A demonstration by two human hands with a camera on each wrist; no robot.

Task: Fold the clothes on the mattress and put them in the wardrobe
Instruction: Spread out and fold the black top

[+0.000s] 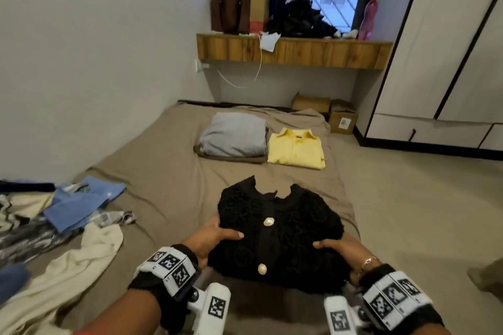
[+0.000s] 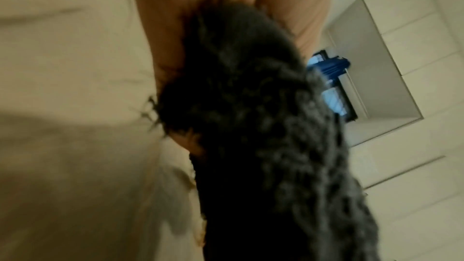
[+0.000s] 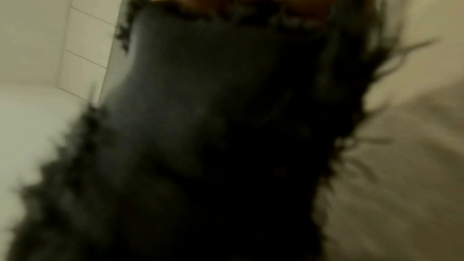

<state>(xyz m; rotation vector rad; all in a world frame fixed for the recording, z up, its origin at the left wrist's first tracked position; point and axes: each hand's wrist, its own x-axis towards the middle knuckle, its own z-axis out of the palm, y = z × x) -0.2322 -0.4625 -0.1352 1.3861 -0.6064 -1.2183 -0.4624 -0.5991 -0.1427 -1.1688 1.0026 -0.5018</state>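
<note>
Both hands' fingers clamped on folded black top (image 1: 280, 228), thumbs above, fingers beneath.

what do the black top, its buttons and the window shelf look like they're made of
Black top: looks like open lace or crochet knit, matte, with raised round motifs and fuzzy, frayed edges. Buttons: glossy pearl-like centres in gold-toned rims; plastic or metal, cannot tell. Shelf: wood or wood-look laminate, showing vertical grain panels in warm brown.

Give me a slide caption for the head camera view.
Both hands, left hand and right hand, grip a folded black lace cardigan with pearl buttons above the taupe-sheeted mattress.
</note>
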